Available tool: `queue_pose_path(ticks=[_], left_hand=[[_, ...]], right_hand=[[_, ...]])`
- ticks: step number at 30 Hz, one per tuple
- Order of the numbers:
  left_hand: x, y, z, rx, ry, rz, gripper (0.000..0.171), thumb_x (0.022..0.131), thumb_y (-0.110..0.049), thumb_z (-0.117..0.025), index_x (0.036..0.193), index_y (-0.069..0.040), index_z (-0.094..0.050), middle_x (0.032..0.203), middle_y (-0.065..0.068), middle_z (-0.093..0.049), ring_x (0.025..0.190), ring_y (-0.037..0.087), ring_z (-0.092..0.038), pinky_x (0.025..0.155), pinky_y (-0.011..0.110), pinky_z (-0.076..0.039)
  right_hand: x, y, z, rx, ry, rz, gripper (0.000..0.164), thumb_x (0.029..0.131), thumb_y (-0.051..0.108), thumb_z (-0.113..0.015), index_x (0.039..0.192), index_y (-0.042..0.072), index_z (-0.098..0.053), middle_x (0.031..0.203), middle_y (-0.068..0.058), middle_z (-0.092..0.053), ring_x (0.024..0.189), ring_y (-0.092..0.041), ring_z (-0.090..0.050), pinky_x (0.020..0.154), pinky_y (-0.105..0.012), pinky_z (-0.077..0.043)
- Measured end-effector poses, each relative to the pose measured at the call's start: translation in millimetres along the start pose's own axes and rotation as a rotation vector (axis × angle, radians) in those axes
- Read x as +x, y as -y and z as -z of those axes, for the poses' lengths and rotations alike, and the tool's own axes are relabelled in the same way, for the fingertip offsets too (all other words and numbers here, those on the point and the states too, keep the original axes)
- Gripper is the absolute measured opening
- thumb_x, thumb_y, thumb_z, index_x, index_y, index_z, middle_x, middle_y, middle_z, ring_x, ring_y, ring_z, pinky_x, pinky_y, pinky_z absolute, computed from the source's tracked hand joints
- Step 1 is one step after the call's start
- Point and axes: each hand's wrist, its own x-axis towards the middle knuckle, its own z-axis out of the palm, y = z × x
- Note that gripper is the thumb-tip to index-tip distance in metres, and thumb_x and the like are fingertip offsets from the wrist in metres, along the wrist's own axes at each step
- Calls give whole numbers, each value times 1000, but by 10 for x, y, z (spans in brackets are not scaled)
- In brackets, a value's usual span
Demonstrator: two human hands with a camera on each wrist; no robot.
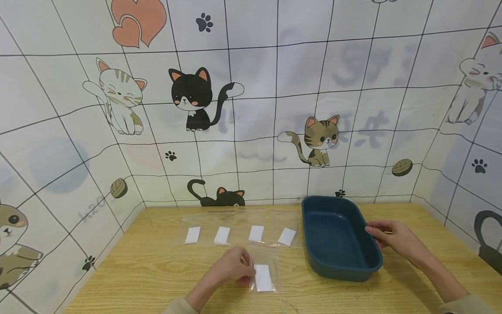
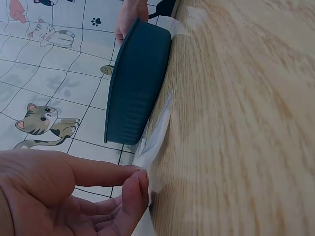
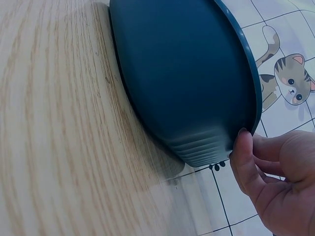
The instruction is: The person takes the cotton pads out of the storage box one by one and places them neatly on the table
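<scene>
Between thumb and forefinger my left hand (image 1: pixel 234 267) pinches the left edge of a clear zip bag (image 1: pixel 274 261) with a folded white piece (image 1: pixel 263 278) inside. The left wrist view shows the fingertips on the thin film of the bag (image 2: pixel 156 140), close over the wood. On the right, my right hand (image 1: pixel 396 237) grips the right rim of a dark blue plastic basin (image 1: pixel 341 272), thumb outside. In the right wrist view the thumb and fingers pinch the rim of the basin (image 3: pixel 197 73), which stands upright on the table with nothing inside.
Behind the left hand, several more clear bags lie in a row on the wooden table (image 1: pixel 157 270), each with a white piece (image 1: pixel 192 235) in it. A white gridded cloth (image 1: pixel 255 131) printed with cats hangs behind and at both sides.
</scene>
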Motion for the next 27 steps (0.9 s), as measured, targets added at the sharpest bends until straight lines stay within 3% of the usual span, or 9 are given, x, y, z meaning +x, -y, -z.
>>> queue_pose_path(ticks=[10, 14, 27], left_hand=[[-17, -31, -7, 83, -13, 20, 22, 82, 7, -73, 62, 5, -65, 54, 8, -63, 47, 10, -59, 50, 27, -55], [-22, -22, 12, 124, -29, 8, 19, 82, 5, -74, 63, 4, -69, 53, 8, -63, 46, 9, -58, 49, 26, -54], [-43, -40, 56, 57, 17, 47, 14, 83, 3, -69, 70, 8, -71, 59, 11, -66, 50, 13, -61, 52, 30, -57]], right_hand=[[1, -12, -5, -12, -7, 6, 54, 107, 23, -53, 137, -21, -45, 92, -10, -63, 72, -15, -62, 68, -33, -56], [4, -5, -9, -9, -7, 8, 54, 107, 24, -54, 137, -20, -45, 92, -10, -63, 72, -15, -63, 68, -34, -56], [-18, 7, 11, 22, -12, 1, 58, 106, 27, -56, 138, -19, -46, 93, -12, -64, 74, -18, -65, 70, -35, -58]])
